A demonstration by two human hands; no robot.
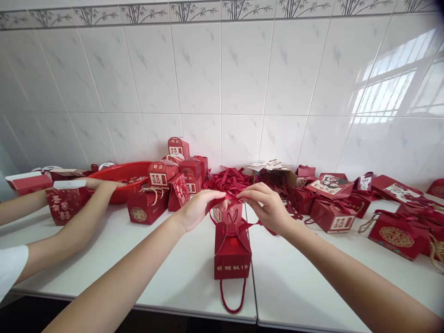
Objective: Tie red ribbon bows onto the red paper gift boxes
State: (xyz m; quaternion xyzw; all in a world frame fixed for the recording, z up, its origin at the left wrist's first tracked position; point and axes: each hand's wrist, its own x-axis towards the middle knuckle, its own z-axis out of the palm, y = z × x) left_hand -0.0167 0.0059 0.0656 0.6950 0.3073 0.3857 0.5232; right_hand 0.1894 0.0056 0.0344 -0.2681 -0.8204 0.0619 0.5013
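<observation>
Tabletop edge [194, 310] near box handle [232, 311]

Left hand [197, 210] and right hand [267, 209] pinch ribbon [234, 197] (red) above a box [232, 254].

Bright, cool daylight fills the scene. A barred window shows as a glaring reflection [385, 95] on the right of the tiled wall [201, 69]. Soft grey shadows lie on the worktop [166, 277], and the space below it falls almost black. The middle box [232, 252] looks fairly sharp; tile lines lean towards the edges, and the upper right corner darkens.
</observation>
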